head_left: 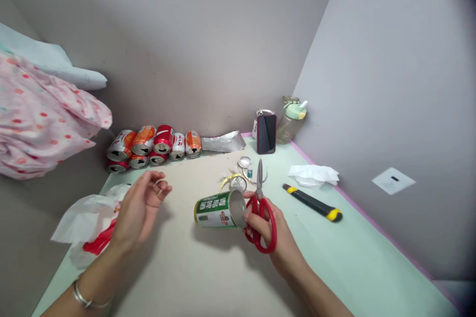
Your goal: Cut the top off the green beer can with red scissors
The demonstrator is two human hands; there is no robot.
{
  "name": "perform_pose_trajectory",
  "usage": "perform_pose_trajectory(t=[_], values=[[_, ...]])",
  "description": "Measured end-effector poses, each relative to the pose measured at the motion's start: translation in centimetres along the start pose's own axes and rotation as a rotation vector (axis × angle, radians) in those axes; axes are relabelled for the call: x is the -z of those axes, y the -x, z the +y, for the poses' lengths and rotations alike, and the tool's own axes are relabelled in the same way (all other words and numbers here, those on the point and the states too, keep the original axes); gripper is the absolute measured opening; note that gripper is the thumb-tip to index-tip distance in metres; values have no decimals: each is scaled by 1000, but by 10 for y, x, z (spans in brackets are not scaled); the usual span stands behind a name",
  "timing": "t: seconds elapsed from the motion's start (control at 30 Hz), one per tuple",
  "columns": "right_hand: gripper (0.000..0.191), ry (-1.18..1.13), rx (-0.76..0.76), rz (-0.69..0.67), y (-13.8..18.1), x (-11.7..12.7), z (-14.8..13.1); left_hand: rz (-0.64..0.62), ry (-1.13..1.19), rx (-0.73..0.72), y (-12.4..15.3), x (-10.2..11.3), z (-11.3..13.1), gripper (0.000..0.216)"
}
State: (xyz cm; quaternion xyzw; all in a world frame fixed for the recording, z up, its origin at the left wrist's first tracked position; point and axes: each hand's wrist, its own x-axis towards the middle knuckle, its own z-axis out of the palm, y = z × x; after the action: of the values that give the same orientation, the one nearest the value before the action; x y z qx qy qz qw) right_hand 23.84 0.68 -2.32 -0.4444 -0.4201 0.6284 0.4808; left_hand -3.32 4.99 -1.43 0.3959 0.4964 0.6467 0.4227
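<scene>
My right hand (277,233) grips red-handled scissors (274,223), blades pointing away from me. Its thumb and fingers are also at the cut rim of a green and white drink can (213,211). The can lies on its side, its open end towards that hand and a shadow below it. Whether it touches the table I cannot tell. Left of the can, my left hand (139,208) is raised with its fingers loosely curled and apart, holding nothing. Behind the can are cut-off can ends (238,183) and thin metal strips.
Several empty cans (163,138) are stacked along the wall beside a cut metal sheet (223,141). A phone (267,133) leans near a bottle (292,121). On the right lie a utility knife (312,203) and white tissue (313,175). A plastic bag (84,220) is at left.
</scene>
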Motion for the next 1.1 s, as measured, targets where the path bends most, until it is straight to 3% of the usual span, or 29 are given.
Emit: perform_pose_trajectory(t=[0.1, 0.27, 0.37, 0.43, 0.57, 0.77, 0.93, 1.03, 1.1], values=[[41, -6, 8, -7, 2, -1, -1, 48, -119, -67, -23, 15, 12, 33], [43, 6, 14, -23, 3, -2, -3, -96, -661, -67, -61, 45, 23, 21], [44, 5, 17, -31, 4, -3, -4, -107, -1010, -23, -83, 65, 17, 15], [44, 3, 24, -27, 6, -3, -4, -131, -1185, 23, -94, 76, 8, 31], [41, 12, 40, -18, 7, -4, -5, -169, -1383, 80, -106, 88, -11, 34], [41, -11, 29, -13, 5, -3, -4, -181, -1377, 86, -108, 95, -27, 34], [39, -6, 59, -3, 3, -2, -1, -85, -1148, -8, -104, 96, -16, 32], [38, -46, 98, 53, 2, -1, 0, -47, -916, -138, -93, 76, -1, 28], [39, -102, 136, 117, 1, 0, 1, -126, -765, -183, -80, 51, 7, 27]])
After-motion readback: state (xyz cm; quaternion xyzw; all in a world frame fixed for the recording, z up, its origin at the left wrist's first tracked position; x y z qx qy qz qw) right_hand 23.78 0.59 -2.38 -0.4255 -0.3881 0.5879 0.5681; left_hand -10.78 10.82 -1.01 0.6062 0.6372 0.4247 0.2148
